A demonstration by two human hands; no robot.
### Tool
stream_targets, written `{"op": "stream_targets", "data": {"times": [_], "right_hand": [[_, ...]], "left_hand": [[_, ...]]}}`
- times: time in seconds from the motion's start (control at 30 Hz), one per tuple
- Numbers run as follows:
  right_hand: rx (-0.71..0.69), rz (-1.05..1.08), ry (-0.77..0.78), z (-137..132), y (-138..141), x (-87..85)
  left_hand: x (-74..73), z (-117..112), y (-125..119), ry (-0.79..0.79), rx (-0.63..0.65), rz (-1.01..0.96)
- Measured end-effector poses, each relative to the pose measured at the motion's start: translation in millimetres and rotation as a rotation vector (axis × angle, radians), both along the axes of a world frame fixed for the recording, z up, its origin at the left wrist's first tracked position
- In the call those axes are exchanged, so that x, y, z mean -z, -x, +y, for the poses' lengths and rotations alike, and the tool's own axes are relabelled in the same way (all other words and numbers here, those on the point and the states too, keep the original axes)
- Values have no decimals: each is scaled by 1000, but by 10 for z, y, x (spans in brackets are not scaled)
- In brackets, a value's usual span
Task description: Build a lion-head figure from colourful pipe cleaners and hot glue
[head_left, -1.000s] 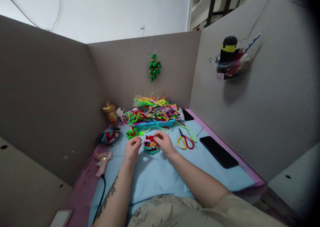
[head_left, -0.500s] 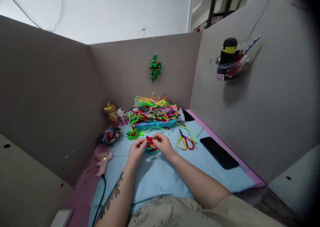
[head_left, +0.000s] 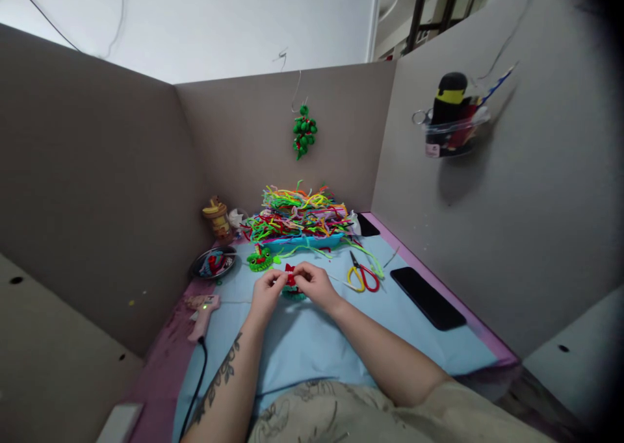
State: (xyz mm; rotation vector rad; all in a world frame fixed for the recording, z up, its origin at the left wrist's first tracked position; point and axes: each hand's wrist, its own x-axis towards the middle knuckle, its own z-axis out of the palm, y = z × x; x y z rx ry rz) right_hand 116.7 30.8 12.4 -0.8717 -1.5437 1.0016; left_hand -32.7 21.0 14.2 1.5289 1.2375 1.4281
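Between my hands is a small red and teal pipe-cleaner figure (head_left: 294, 293), partly hidden by my fingers. My left hand (head_left: 268, 291) pinches its upper part from the left, thumb and fingertips closed. From the right, my right hand (head_left: 316, 284) grips the same red top in a pinch, and the fingertips of both hands nearly meet. A finished-looking green pipe-cleaner head (head_left: 261, 259) with eyes lies just beyond my left hand. To the right of my right hand rest scissors (head_left: 361, 276) with one yellow and one red handle, blades pointing away.
A blue tray (head_left: 302, 242) heaped with colourful pipe cleaners (head_left: 297, 219) stands at the back. On the left are a pink glue gun (head_left: 205, 314) with a cord, and a dark bowl (head_left: 195, 266). A black phone (head_left: 428, 298) lies right. Grey panels enclose the table.
The figure has turned or tilted a little between my fingers, and less of its front shows. Both hands stay in nearly the same place; the view has shifted slightly.
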Motion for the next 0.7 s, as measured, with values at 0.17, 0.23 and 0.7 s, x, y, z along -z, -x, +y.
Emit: {"op": "stream_targets", "data": {"times": [0.17, 0.23, 0.7], "right_hand": [[-27, -1, 5, -6, 2, -9], [-35, 11, 20, -10, 4, -11], [-36, 142, 107, 37, -6, -12]], "left_hand": [[4, -5, -7, -24, 11, 20], [3, -10, -11, -33, 10, 24], [35, 11, 6, -52, -38, 17]]}}
